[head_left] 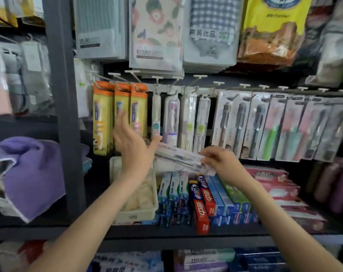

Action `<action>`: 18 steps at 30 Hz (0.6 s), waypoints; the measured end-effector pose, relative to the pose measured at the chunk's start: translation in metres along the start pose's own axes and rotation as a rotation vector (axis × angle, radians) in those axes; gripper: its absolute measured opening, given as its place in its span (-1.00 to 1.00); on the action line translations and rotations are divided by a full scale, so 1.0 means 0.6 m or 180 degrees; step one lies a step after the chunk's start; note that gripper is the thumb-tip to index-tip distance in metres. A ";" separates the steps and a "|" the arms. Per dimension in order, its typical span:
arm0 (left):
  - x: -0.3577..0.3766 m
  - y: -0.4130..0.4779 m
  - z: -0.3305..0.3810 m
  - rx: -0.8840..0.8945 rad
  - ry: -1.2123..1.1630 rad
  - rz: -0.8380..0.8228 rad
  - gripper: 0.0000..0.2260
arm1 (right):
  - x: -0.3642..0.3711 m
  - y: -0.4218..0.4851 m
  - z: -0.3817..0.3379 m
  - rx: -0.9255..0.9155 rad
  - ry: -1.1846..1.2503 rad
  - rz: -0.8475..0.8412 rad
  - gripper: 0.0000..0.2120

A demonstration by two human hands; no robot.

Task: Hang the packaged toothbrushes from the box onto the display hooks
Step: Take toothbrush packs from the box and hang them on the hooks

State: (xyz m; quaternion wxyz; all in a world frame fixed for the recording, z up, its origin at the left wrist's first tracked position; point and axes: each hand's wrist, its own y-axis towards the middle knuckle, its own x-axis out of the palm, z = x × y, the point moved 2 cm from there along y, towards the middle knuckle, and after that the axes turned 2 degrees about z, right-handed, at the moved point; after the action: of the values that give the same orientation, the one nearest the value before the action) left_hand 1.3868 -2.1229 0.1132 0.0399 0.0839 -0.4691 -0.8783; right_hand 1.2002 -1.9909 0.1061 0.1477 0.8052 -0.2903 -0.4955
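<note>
I'm holding a clear packaged toothbrush (179,157) crosswise in front of the shelf w/ my R hand (222,163), fingers and thumb pinching its right end. The pkg is lying nearly level, left end tilting up a bit. It's hanging in the air just below the bottoms of the hung packs and above the toothpaste boxes (203,199). My L hand (134,148) is hovering at the pkg's left end, fingers straight and spread apart, thumb stretching out toward the tip. Can't tell if the thumb is actually touching it, too blurry there. Behind my L fingers the orange-topped kids' toothbrush packs (103,116) are hanging at the left end of the display hooks (200,76). Slim clear toothbrush packs (172,118) are hanging next to them, and grey and pink blister packs (264,126) further right. A cream plastic bin (135,214) is sitting on the shelf under my L wrist, just beside the toothpaste. A purple cloth (33,173) is lying in the next bay, left of the upright.
</note>
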 end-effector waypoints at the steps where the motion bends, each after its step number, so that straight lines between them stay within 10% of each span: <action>1: 0.009 -0.012 0.015 0.0796 0.0768 -0.0188 -0.18 | -0.012 -0.006 0.006 -0.0096 -0.0288 0.0048 -0.85; 3: 0.041 -0.032 0.042 0.1597 0.1556 -0.1224 -0.37 | -0.036 -0.019 0.013 -0.0330 -0.0702 0.0132 -0.83; 7: 0.092 -0.058 0.077 0.0899 0.1119 -0.2538 -0.79 | -0.076 -0.045 0.031 -0.0711 -0.1487 0.0940 -0.85; 12: 0.137 -0.085 0.130 0.0708 0.0583 -0.2041 -0.80 | -0.107 -0.078 0.053 0.0087 -0.0610 0.2338 -0.46; 14: 0.154 -0.088 0.153 0.0456 0.0256 -0.1740 -0.81 | -0.116 -0.082 0.052 0.0698 0.0684 0.2308 -0.21; 18: 0.186 -0.095 0.197 0.0222 -0.0172 -0.1617 -0.80 | -0.104 -0.070 0.036 0.1039 0.1910 0.1463 -0.41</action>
State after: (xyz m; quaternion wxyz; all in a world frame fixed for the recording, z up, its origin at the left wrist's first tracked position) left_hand 1.2559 -2.0113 0.1183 -0.1975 0.1769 -0.4639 -0.8453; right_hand 1.1730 -1.9184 0.1186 0.2030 0.8410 -0.4815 -0.1402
